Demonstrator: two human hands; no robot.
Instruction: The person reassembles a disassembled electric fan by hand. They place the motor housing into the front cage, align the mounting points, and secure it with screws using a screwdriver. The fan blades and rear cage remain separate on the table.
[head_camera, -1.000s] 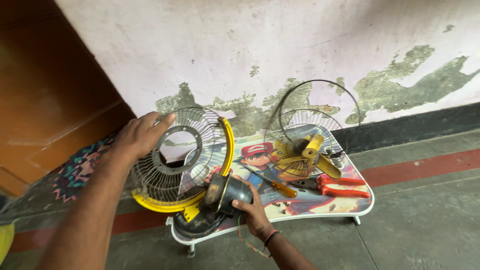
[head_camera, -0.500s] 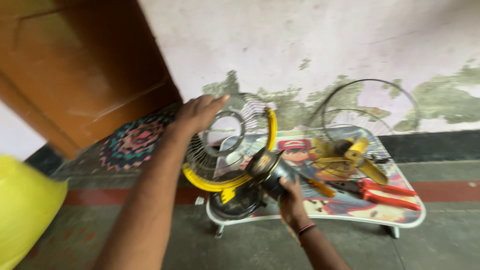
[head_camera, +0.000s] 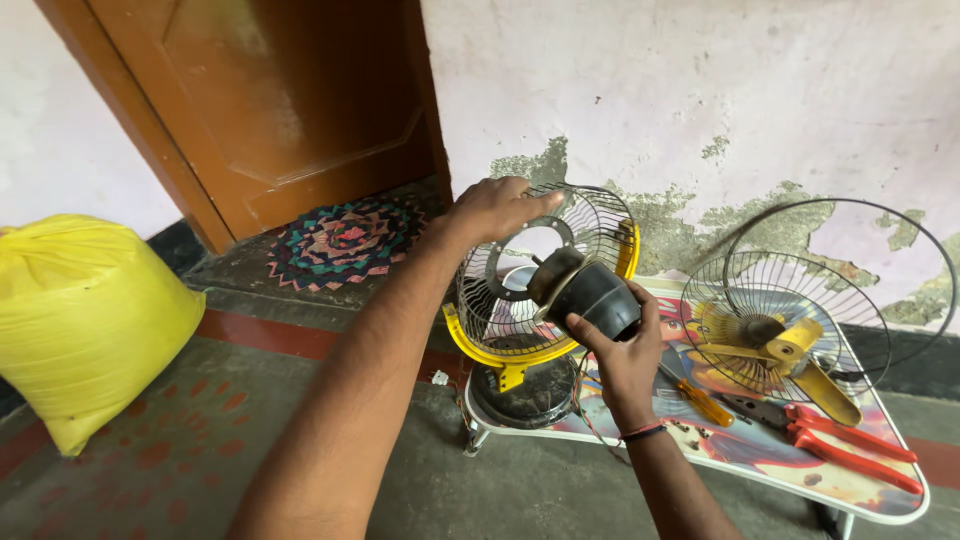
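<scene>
My left hand (head_camera: 495, 207) grips the top of a wire fan guard with a yellow rim (head_camera: 520, 300), holding it upright over the left end of a small cartoon-printed table (head_camera: 770, 455). My right hand (head_camera: 622, 345) holds a black fan motor (head_camera: 592, 292) lifted against the guard's centre ring. Below them a round black fan base (head_camera: 525, 392) sits on the table's left edge.
On the table lie a second wire guard (head_camera: 780, 315) with a yellow fan blade (head_camera: 800, 350), an orange-handled screwdriver (head_camera: 700, 400) and red pliers (head_camera: 850, 440). A yellow sack (head_camera: 85, 320) stands at left. A brown door (head_camera: 280, 100) and patterned mat (head_camera: 340, 240) are behind.
My right hand has lifted the motor up from the base to the guard's centre. The view has swung left, bringing the door, mat and yellow sack into sight.
</scene>
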